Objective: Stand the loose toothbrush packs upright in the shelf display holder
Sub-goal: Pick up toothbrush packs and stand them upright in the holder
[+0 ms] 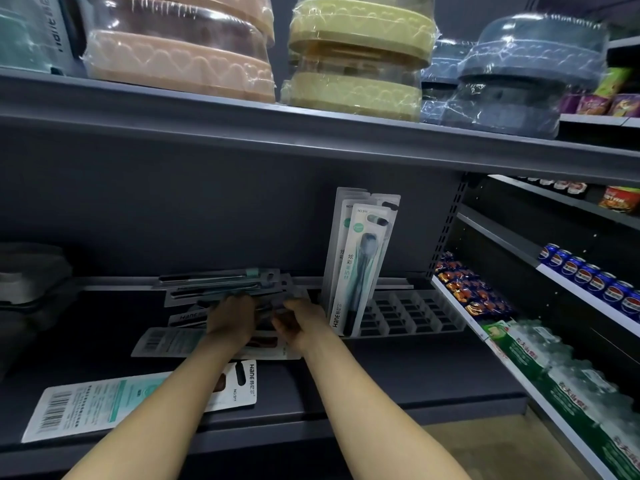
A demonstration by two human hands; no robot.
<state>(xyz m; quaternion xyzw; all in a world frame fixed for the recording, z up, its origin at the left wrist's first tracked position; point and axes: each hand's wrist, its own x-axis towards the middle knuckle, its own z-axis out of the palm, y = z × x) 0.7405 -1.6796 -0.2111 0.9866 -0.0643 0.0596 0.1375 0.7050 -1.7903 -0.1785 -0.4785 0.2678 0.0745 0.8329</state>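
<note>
Several toothbrush packs lie loose in a heap [221, 287] on the dark shelf, some face down with barcodes showing. One pack [104, 400] lies apart near the front edge. A clear slotted display holder [412, 313] stands at the shelf's right, with a few packs [360, 258] upright in its left end. My left hand [232, 317] and my right hand [298, 323] both rest on the heap, fingers curled around a pack between them. The gripped pack is mostly hidden under my hands.
The shelf above [311, 133] holds wrapped stacks of plastic containers in peach, yellow and blue. A neighbouring rack on the right carries blue drink cans [588, 275], snack bags [467, 289] and wrapped bottles. Grey folded items [31, 271] sit at the far left.
</note>
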